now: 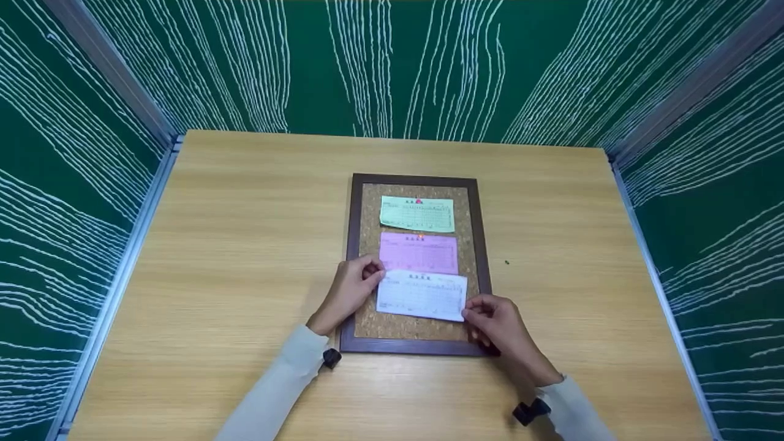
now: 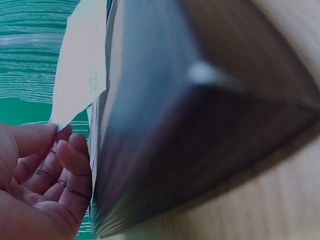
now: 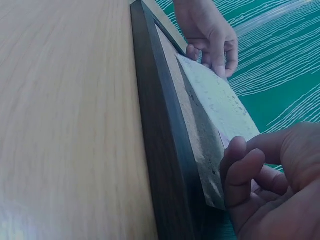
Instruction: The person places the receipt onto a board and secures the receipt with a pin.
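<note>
A white printed slip (image 1: 421,296) is held above the lower half of a cork board (image 1: 392,327) in a dark frame. My left hand (image 1: 356,282) pinches its upper left corner, and my right hand (image 1: 497,321) pinches its lower right corner. In the right wrist view the slip (image 3: 215,90) stands off the cork, casting a shadow on it. Just above lies a pink slip (image 1: 419,254) with an orange-red pin (image 1: 421,236) at its top. Higher up, a green slip (image 1: 417,215) has a red pin (image 1: 418,201) at its top edge.
The framed board lies on a light wooden table (image 1: 245,245). A tiny dark green speck (image 1: 507,263) is to the board's right. Green walls (image 1: 306,67) with white wavy lines stand behind and at both sides, with metal rails (image 1: 116,288) along the table's side edges.
</note>
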Available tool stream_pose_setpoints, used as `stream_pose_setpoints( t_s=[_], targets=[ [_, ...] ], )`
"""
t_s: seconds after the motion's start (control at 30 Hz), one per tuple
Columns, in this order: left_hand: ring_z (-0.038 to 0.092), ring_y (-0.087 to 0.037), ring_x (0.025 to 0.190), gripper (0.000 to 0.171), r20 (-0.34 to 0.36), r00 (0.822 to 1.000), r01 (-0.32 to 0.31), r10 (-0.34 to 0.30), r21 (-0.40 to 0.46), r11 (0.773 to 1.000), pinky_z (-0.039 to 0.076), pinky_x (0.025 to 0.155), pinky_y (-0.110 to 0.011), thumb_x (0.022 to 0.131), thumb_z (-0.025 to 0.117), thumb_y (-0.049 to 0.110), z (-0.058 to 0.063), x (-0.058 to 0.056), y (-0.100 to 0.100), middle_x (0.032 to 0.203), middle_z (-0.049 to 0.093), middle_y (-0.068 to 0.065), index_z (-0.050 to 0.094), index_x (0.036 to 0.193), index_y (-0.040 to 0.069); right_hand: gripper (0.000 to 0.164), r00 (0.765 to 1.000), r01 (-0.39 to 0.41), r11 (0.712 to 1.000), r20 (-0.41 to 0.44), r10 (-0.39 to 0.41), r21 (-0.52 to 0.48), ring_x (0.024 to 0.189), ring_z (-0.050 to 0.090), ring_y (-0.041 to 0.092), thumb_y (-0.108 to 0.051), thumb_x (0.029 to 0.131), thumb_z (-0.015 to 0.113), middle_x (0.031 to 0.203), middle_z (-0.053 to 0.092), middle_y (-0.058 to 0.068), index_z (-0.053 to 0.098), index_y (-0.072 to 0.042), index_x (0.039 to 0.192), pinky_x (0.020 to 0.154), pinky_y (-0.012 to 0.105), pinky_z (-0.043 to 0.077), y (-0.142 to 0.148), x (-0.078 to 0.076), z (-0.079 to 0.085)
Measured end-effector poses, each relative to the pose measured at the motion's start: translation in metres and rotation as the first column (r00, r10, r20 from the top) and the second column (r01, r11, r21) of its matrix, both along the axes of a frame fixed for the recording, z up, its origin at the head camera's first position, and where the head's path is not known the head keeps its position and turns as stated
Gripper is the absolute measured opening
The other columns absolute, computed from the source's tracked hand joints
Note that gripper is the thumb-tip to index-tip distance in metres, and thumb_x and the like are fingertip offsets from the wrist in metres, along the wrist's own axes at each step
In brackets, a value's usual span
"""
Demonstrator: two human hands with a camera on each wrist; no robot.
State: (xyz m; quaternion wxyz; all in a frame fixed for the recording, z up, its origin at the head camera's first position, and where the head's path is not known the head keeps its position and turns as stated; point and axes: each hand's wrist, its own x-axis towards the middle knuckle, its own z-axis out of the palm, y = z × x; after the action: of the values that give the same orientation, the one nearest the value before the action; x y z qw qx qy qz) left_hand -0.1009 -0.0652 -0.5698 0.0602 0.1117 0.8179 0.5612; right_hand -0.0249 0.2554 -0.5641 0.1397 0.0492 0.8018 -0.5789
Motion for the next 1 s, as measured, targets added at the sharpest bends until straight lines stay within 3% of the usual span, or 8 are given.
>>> stream_pose_setpoints(
  t_s=[0.27,0.57,0.83,1.0],
  targets=[
    [0.062,-0.011,0.077,0.009,-0.033,0.999,-0.013,0.011,-0.075,0.997,0.052,0.068,-0.025,0.102,0.074,-0.001,-0.0006,0.0025,0.0048,0.086,0.072,-0.002,0.075,0.096,0.005,0.006,0.999,0.024,0.999,0.025,-0.025,0.028,0.051,0.054,0.012,0.007,0.100,0.072,0.076,0.069,0.011,0.072,0.007,0.105,0.043,0.020,0.041,-0.0017,-0.0009,0.0005],
    [0.062,-0.012,0.074,0.008,-0.109,0.994,-0.020,-0.003,-0.209,0.978,0.052,0.066,-0.028,0.102,0.075,0.002,-0.0021,0.0038,0.0074,0.084,0.071,-0.001,0.075,0.095,0.006,0.009,0.999,0.043,0.998,0.029,-0.045,0.051,0.051,0.059,0.015,0.008,0.098,0.072,0.077,0.072,0.013,0.070,0.006,0.106,0.042,0.021,0.044,-0.0045,-0.0024,0.0054],
    [0.064,-0.016,0.076,0.006,-0.164,0.986,-0.042,0.002,-0.240,0.970,0.056,0.070,-0.036,0.099,0.076,0.002,-0.0049,0.0047,0.0100,0.085,0.071,-0.002,0.075,0.094,0.005,0.011,0.999,0.044,0.992,0.014,-0.046,0.122,0.050,0.058,0.015,0.009,0.094,0.074,0.075,0.068,0.009,0.068,0.000,0.098,0.043,0.022,0.044,-0.0069,-0.0052,0.0078],
    [0.065,-0.016,0.077,0.007,-0.192,0.981,-0.051,0.001,-0.256,0.965,0.056,0.070,-0.034,0.100,0.077,0.003,-0.0095,0.0030,0.0099,0.086,0.071,-0.002,0.076,0.093,0.007,0.011,0.999,0.035,0.988,0.018,-0.038,0.151,0.051,0.058,0.017,0.008,0.095,0.074,0.075,0.068,0.008,0.071,-0.002,0.097,0.044,0.021,0.045,-0.0081,-0.0058,0.0073]
  ],
)
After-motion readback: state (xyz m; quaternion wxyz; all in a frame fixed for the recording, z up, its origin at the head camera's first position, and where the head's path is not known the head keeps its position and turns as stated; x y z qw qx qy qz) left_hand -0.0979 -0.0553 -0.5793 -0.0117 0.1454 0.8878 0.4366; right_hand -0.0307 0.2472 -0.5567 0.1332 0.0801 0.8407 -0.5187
